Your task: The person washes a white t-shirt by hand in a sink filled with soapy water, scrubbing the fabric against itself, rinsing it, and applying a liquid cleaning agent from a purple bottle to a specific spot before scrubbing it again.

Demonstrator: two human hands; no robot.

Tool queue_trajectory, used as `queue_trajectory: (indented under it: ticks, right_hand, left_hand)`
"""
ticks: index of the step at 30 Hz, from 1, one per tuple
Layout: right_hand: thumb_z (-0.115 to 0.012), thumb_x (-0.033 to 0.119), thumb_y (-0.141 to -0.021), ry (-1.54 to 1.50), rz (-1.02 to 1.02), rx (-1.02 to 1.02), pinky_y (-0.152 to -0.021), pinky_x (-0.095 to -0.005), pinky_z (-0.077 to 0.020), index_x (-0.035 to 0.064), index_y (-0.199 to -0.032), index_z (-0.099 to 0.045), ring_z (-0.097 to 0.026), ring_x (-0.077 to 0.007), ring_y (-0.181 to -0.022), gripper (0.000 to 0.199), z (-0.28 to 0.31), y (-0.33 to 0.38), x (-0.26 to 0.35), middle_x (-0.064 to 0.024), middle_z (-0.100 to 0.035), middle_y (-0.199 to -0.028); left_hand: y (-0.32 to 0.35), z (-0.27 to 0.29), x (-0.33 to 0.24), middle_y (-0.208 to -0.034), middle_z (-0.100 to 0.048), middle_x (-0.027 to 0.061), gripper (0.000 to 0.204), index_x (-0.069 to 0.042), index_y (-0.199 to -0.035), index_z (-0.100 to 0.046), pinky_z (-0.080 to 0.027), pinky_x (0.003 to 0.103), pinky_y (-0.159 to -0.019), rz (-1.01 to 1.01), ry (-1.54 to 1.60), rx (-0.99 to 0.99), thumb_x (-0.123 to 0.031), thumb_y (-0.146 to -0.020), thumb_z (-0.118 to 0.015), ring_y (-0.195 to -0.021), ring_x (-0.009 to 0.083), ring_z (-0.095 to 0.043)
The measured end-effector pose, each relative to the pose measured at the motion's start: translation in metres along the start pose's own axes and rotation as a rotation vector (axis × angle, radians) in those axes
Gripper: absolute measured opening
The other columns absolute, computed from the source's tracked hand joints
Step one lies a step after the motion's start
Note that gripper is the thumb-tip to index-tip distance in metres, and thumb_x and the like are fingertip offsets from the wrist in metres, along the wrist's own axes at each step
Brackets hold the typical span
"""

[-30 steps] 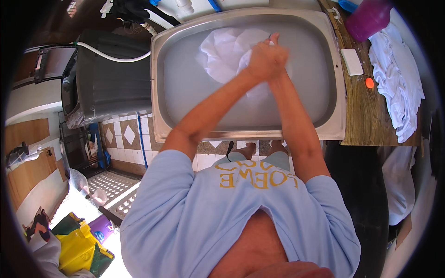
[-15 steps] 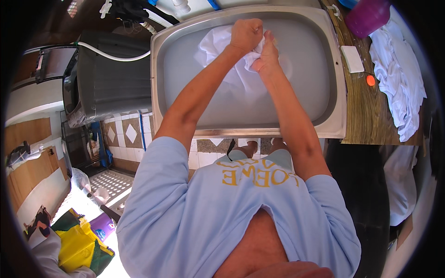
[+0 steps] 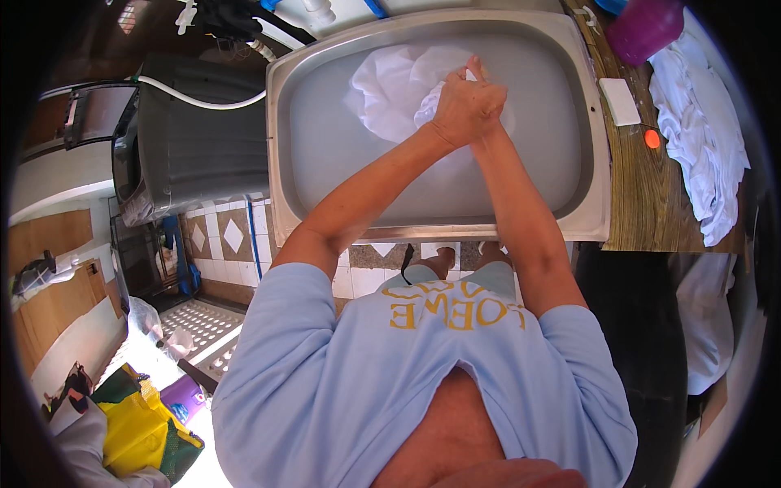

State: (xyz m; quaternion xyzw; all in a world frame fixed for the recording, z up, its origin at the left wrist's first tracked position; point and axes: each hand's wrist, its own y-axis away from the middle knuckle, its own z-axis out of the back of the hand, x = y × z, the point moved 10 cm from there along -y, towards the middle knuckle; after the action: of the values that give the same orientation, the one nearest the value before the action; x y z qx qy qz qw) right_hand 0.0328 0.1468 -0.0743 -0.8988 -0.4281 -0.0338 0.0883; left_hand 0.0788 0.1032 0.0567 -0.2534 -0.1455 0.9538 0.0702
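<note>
A white cloth (image 3: pixel 390 89) lies partly sunk in cloudy water inside a wide metal sink (image 3: pixel 600 163). A bunched part of it rises out of the water into my hands. My left hand (image 3: pixel 469 107) is closed on this bunch and has crossed over to the right, against the other hand. My right hand (image 3: pixel 475 65) is mostly hidden behind it; its raised thumb shows, and it grips the same cloth. The rest of the cloth spreads loosely to the left of both hands.
Right of the sink, a wood-patterned counter (image 3: pixel 643 195) bears crumpled white laundry (image 3: pixel 704 138), a purple container (image 3: pixel 647 32), a flat white block (image 3: pixel 620 102) and a small orange object (image 3: pixel 652 139). A dark grey appliance (image 3: pixel 203 146) with a white hose (image 3: pixel 199 101) stands left.
My left hand has moved right and down, from the cloth's upper part onto my right hand. More of the cloth at the left is now uncovered.
</note>
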Motion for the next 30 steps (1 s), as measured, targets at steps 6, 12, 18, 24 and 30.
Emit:
queue_trajectory:
  ticks: [6,12,18,24,30]
  right_hand:
    - [-0.051,0.044,-0.093,0.181,0.100,-0.769,-0.065,-0.0337,-0.0483,0.0137,-0.097,-0.049,-0.055,-0.0168,-0.081,0.030,-0.031,0.025,-0.019,-0.0016,-0.052,-0.089]
    - [-0.050,0.043,-0.093,0.135,0.040,-0.542,-0.071,-0.0330,-0.0492,0.0113,-0.101,-0.046,-0.056,-0.0192,-0.086,0.033,-0.025,0.025,-0.012,-0.0043,-0.055,-0.094]
    - [-0.049,0.047,-0.092,0.235,0.041,-0.521,-0.076,-0.0338,-0.0497,0.0099,-0.106,-0.049,-0.057,-0.0193,-0.091,0.039,-0.025,0.024,-0.013,-0.0057,-0.056,-0.102]
    - [-0.047,0.049,-0.093,0.277,0.099,-0.771,-0.070,-0.0379,-0.0509,0.0105,-0.094,-0.047,-0.056,-0.0213,-0.082,0.038,-0.033,0.033,-0.011,-0.0055,-0.051,-0.093]
    - [-0.048,0.049,-0.092,0.300,0.148,-0.763,-0.069,-0.0438,-0.0522,0.0084,-0.091,-0.047,-0.057,-0.0254,-0.083,0.040,-0.040,0.026,0.010,-0.0072,-0.050,-0.089]
  left_hand:
    - [-0.008,0.065,0.076,-0.062,-0.056,0.0134,0.009,-0.008,-0.062,-0.057,-0.043,0.040,-0.052,0.120,0.229,-0.479,-0.009,-0.069,-0.062,-0.059,0.0365,-0.054]
    - [-0.008,0.046,0.076,-0.066,-0.060,0.0140,0.003,-0.007,-0.067,-0.061,-0.046,0.037,-0.054,0.114,0.144,-0.412,-0.008,-0.070,-0.062,-0.061,0.0344,-0.058]
    - [-0.001,0.052,0.046,-0.066,-0.061,0.0152,0.007,-0.004,-0.070,-0.062,-0.046,0.034,-0.054,-0.021,0.081,-0.500,-0.009,-0.075,-0.063,-0.057,0.0333,-0.058]
    - [0.002,0.061,0.087,-0.059,-0.055,0.0165,0.017,-0.003,-0.065,-0.058,-0.041,0.036,-0.049,0.200,0.243,-0.500,-0.012,-0.078,-0.064,-0.051,0.0313,-0.050]
    - [0.010,0.048,0.136,-0.051,-0.039,-0.0066,0.044,-0.012,-0.052,-0.043,-0.023,0.025,-0.043,0.545,1.124,-0.544,-0.026,-0.087,-0.065,-0.048,0.0052,-0.028]
